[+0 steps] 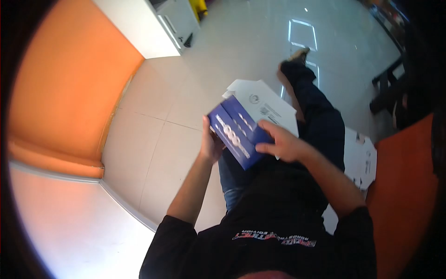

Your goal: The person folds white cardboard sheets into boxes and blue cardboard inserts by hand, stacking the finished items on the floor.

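Observation:
A dark blue cardboard box (230, 135) with white print is held over my lap, tilted, a seam running across its printed face. My left hand (212, 143) grips its left side, thumb at the edge and the other fingers mostly hidden underneath. On the right side, my right hand (284, 143) is closed on the box's edge, thumb and fingers pressed against it. Just beyond the box, a white flat cardboard sheet (274, 104) with dark print and cut flaps rests by my legs; the box covers part of it.
More white cut cardboard (361, 160) lies to my right, beside an orange surface (402, 172). An orange wall (74, 79) and a pale panel (74, 218) stand at left. A white cabinet (144, 28) is ahead. Dark furniture legs (388, 86) rise at the right from the tiled floor (162, 97).

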`<state>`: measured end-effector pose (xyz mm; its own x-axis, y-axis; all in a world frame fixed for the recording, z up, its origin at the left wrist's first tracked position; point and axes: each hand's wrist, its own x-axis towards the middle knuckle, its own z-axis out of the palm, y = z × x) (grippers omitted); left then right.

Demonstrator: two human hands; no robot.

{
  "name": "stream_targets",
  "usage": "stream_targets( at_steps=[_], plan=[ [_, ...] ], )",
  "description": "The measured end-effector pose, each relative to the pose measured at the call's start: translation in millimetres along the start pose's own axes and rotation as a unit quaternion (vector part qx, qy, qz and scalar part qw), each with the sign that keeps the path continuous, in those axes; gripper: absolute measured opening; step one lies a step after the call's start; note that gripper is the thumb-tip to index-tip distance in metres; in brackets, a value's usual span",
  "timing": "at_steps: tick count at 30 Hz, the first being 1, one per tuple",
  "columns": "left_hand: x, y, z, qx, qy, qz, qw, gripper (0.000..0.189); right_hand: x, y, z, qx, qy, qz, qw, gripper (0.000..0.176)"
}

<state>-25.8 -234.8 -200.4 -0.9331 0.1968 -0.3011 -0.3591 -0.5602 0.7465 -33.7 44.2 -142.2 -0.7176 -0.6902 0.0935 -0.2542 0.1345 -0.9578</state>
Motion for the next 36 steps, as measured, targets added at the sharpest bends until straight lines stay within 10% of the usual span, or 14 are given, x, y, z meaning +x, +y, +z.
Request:
stream_targets(
  at_steps=[6, 9, 15, 36],
  plan=[
    [-41.9, 18.7, 32.8, 0.24, -0.067, 0.372, 0.894, 0.143, -14.4, -21.9, 12.7, -0.268, 0.034, -0.007, 0.963, 0.051],
    [-45.7, 15.3, 26.9, 0.345, -0.056, 0.425, 0.835, 0.144, -10.8, -36.9, 15.0, -0.11, 0.07, -0.072, 0.989, 0.06],
    [-49.1, 6.2, 22.1, 0.407, -0.069, 0.474, 0.778, 0.125, 9.1, -57.4, 0.7, 0.162, 0.061, -0.009, 0.985, 0.074],
    [-50.2, 0.7, 30.8, 0.469, -0.038, 0.471, 0.746, 0.122, 28.5, -78.4, -2.2, 0.166, 0.039, 0.134, 0.976, 0.043]
  ],
)
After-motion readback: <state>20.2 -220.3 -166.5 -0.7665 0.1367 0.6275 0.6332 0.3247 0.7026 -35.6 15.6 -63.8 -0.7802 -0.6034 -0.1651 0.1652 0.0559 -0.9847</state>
